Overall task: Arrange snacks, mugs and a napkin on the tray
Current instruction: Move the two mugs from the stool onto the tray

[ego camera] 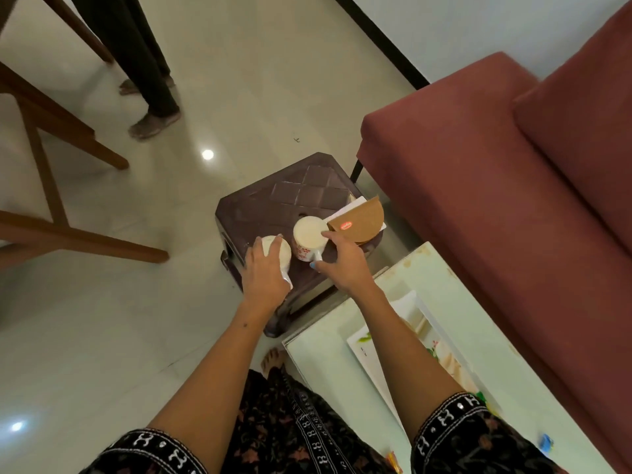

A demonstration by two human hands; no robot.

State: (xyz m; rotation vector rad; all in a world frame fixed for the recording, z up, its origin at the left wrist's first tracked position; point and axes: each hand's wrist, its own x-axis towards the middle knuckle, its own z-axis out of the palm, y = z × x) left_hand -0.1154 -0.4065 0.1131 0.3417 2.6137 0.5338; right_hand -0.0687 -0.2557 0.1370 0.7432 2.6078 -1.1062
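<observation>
Two white mugs stand on a dark brown plastic stool (301, 189). My left hand (265, 271) is wrapped over the left mug (275, 249). My right hand (343, 260) holds the right mug (307, 239), which has a red pattern, at its handle side. Behind the right mug lie a brown snack packet (359, 222) and a white napkin (352, 206) under it. A white rectangular tray (376, 364) with a floral print sits on the glass table (342, 336) at the lower right, partly hidden by my right forearm.
A maroon sofa (496, 200) runs along the right side. Wooden furniture legs (68, 234) stand at the left. Another person's legs and feet (150, 107) are at the top left. Small colourful wrapped sweets (545, 443) lie on the glass table near me.
</observation>
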